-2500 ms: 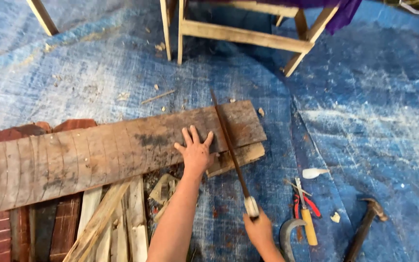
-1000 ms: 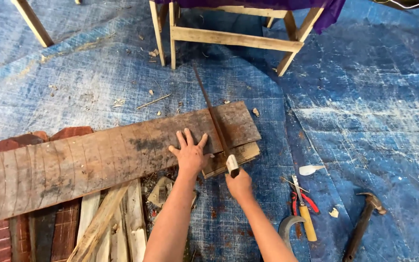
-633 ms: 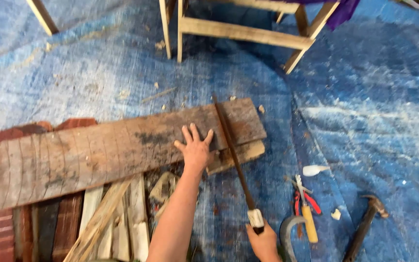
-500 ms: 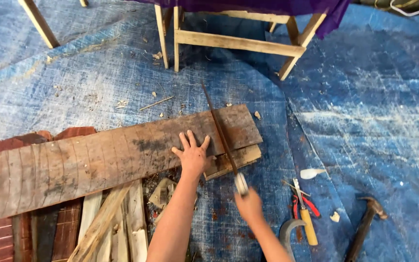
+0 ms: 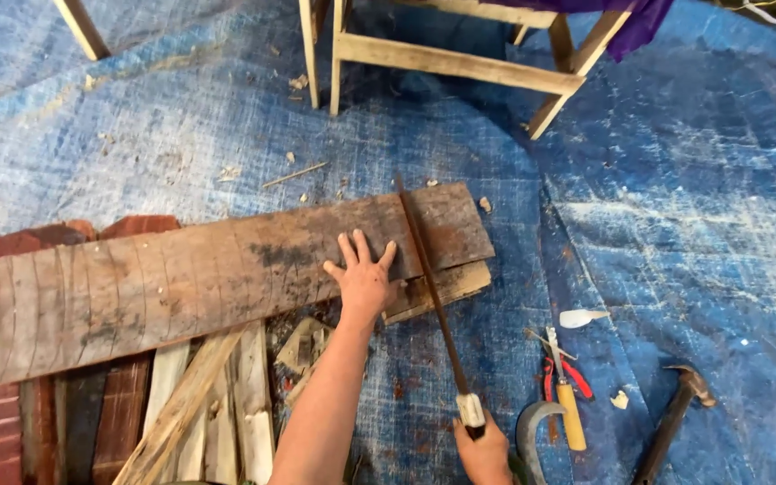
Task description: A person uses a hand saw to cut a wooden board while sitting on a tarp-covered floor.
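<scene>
Weathered brown plank [image 5: 226, 274], long and dark-stained, lying flat on a stack of reddish and pale boards [image 5: 92, 413] over a blue tarpaulin [image 5: 675, 224] on the floor. Hand saw [image 5: 428, 287], narrow dark blade, crossing the plank near its right end, light-coloured ferrule at the handle. Left hand [image 5: 363, 277]: fingers spread, palm pressed flat on the plank just beside the blade. Right hand [image 5: 482, 452]: grip closed around the saw handle at the lower frame edge. Right of it on the tarpaulin: curved sickle blade [image 5: 532, 427], yellow-handled tool [image 5: 570, 422], red-handled pliers [image 5: 572, 377], hammer [image 5: 675, 418]. Wooden frame legs [image 5: 451, 63] beyond.
</scene>
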